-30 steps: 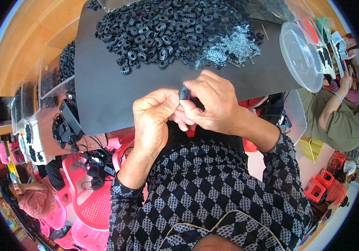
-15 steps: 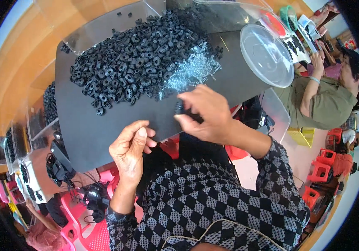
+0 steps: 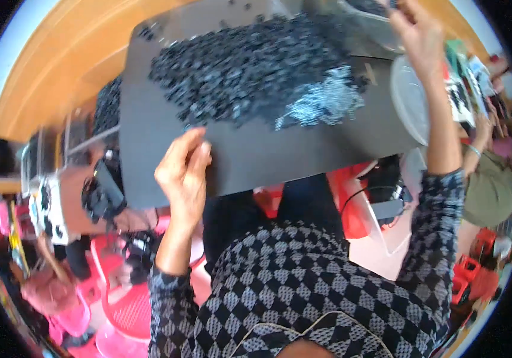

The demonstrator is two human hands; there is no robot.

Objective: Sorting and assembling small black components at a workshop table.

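Observation:
On the dark grey table lies a large heap of small black hollow plastic parts (image 3: 232,71), blurred by motion. Against its right front side sits a pile of small silvery coil springs (image 3: 324,98). My left hand (image 3: 185,173) is over the table just in front of the heap, fingers loosely bent, thumb and forefinger apart, nothing visible between them. Far to the right, my right hand (image 3: 421,39) reaches out over a clear plastic container (image 3: 375,27) at the back. A small black plastic part (image 3: 394,3) shows at its fingertips, partly cut off by the picture's edge.
A round clear plastic lid (image 3: 408,98) lies at the table's right end, partly behind my right forearm. Clear bins with black parts (image 3: 108,104) stand left of the table. Pink chairs (image 3: 127,304) are at lower left; another person's olive sleeve (image 3: 489,188) is at right.
My right hand has swung from in front of the springs to the far right, with the black part. The view has shifted; my left hand is now nearer the heap's front edge.

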